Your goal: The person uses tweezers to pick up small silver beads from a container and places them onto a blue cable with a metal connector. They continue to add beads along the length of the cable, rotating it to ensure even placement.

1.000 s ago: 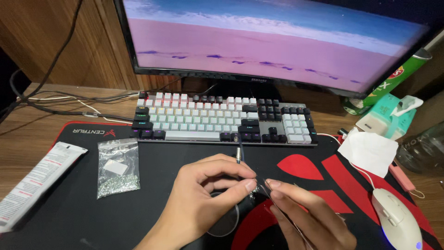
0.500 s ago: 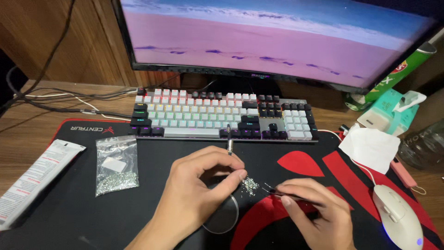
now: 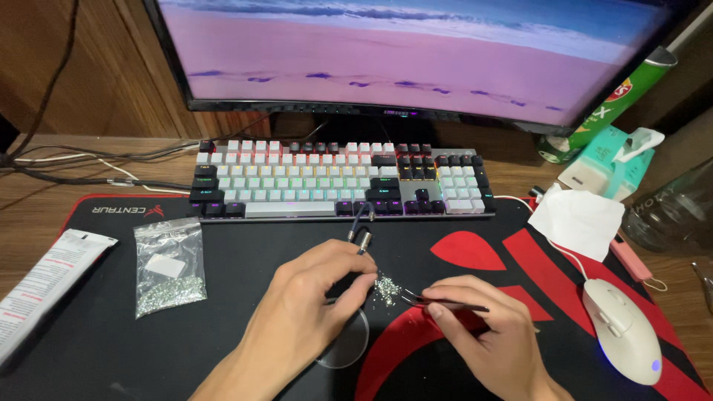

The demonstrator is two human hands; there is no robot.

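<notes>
My left hand (image 3: 308, 308) rests on the black and red desk mat (image 3: 245, 297), fingers curled around a thin pen-like tool (image 3: 362, 236) whose metal tip sticks up past the knuckles. My right hand (image 3: 490, 334) grips dark tweezers (image 3: 434, 301) that point left. Their tips sit at the edge of a small pile of tiny silver beads (image 3: 386, 286) lying on the mat between both hands. A clear round dish (image 3: 345, 345) lies partly under my left hand.
A small clear bag of the same silver bits (image 3: 169, 267) lies at left, beside a long white packet (image 3: 44, 286). A white and black keyboard (image 3: 338, 178) and monitor (image 3: 416, 59) stand behind. A white mouse (image 3: 624, 330), tissue (image 3: 575, 219) and glass jar (image 3: 676, 212) are at right.
My hands have drawn slightly apart, exposing the bead pile. The right hand has lowered the tweezers to the pile's edge. The view has shifted a little.
</notes>
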